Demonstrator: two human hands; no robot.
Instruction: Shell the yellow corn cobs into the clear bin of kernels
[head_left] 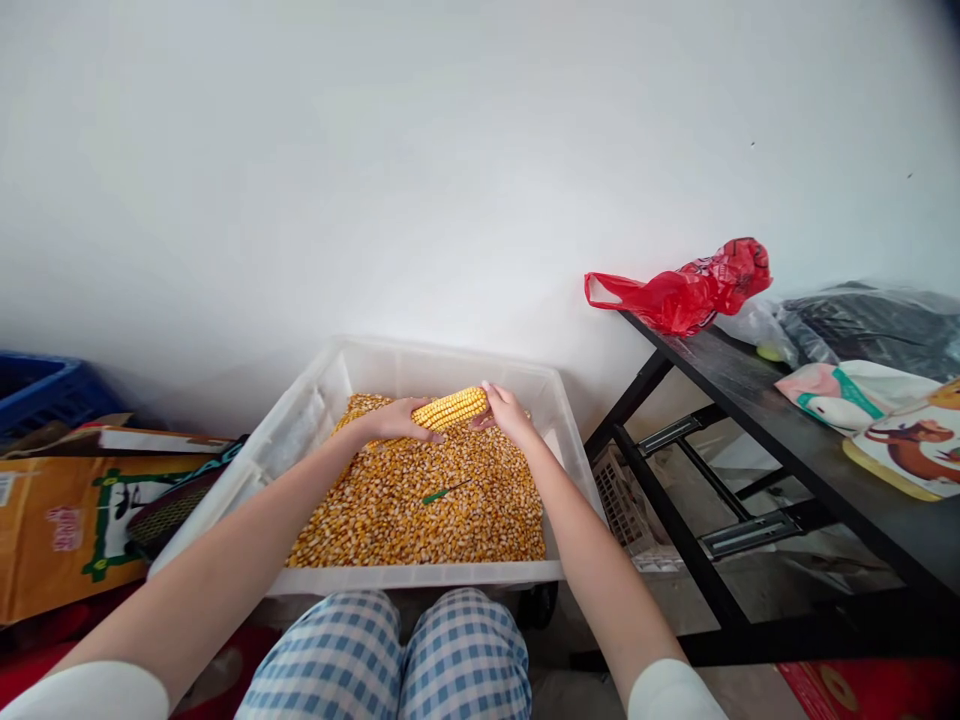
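Note:
A yellow corn cob, its rows of kernels full, is held nearly level above a white plastic bin. Wrapped around the cob's left end is my left hand, closed. At the other end, my right hand grips the tip with its fingers and thumb. Loose corn kernels fill the lower part of the bin. On top of them, below the cob, lies a thin screwdriver-like tool with a green handle and a narrow shaft.
At right stands a black folding table bearing a red plastic bag and a patterned packet. A plastic crate sits beneath it. To the left are a cardboard box and a blue crate. A white wall rises behind.

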